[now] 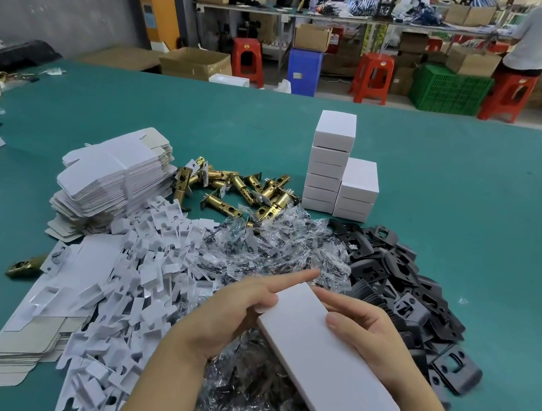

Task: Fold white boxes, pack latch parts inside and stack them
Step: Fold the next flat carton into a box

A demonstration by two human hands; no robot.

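A white box (329,360) is held low in the middle, tilted, its long side running toward the lower right. My left hand (227,308) grips its left edge, index finger stretched out past the far end. My right hand (364,324) holds the right side with the thumb pressed on top. Beyond the hands lie brass latch bolts (241,188), bagged screws (275,246), black strike plates (403,281) and white card inserts (140,275). Two stacks of closed white boxes (334,175) stand at the back.
Flat unfolded box blanks (114,177) are piled at the left on the green table (481,212). One brass latch (24,266) lies apart at the left. Behind the table stand red stools, crates and a person at a bench.
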